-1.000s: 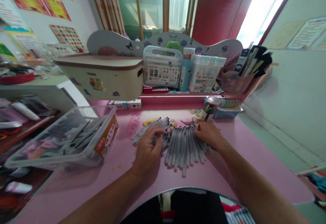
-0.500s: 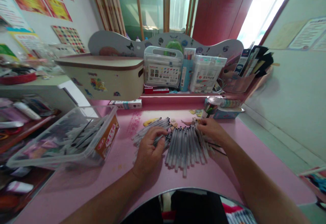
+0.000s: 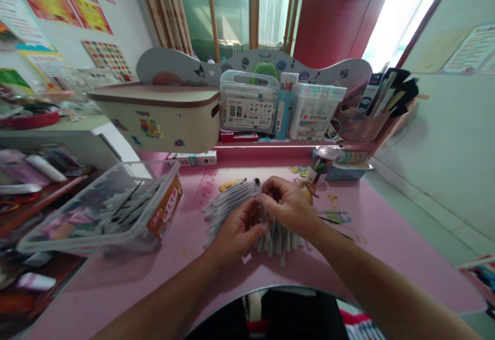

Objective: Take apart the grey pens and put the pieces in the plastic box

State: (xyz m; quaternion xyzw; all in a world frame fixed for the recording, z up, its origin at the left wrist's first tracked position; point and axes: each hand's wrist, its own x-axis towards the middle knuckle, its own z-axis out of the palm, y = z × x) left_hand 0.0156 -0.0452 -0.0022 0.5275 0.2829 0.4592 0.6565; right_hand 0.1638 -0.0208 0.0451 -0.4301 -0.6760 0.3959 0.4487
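Note:
Both hands meet over the pink desk, among slim translucent grey pens with dark ends. My left hand point(image 3: 238, 231) is curled, thumb and fingertips closed about a pen point(image 3: 262, 211). At that pen's upper end, the thumb and fingers of my right hand point(image 3: 288, 203) are pinched together; blur and overlap partly hide the grip. To the left, behind my left hand, lies a slanted pile of pens point(image 3: 228, 207). A fanned row of pens point(image 3: 280, 239) spreads beneath my right hand, which covers its upper part.
A clear plastic bin point(image 3: 133, 234) holding more pens stands on the left. Further back are a lidded cream box point(image 3: 162, 123), marker cases point(image 3: 249, 105) and a pen holder point(image 3: 363, 123) on a shelf. A clear jar point(image 3: 322, 165) stands behind the right hand.
My right hand has moved left from the right end of the fanned pens to meet my left hand. My left hand has shifted slightly right, its fingers now more curled.

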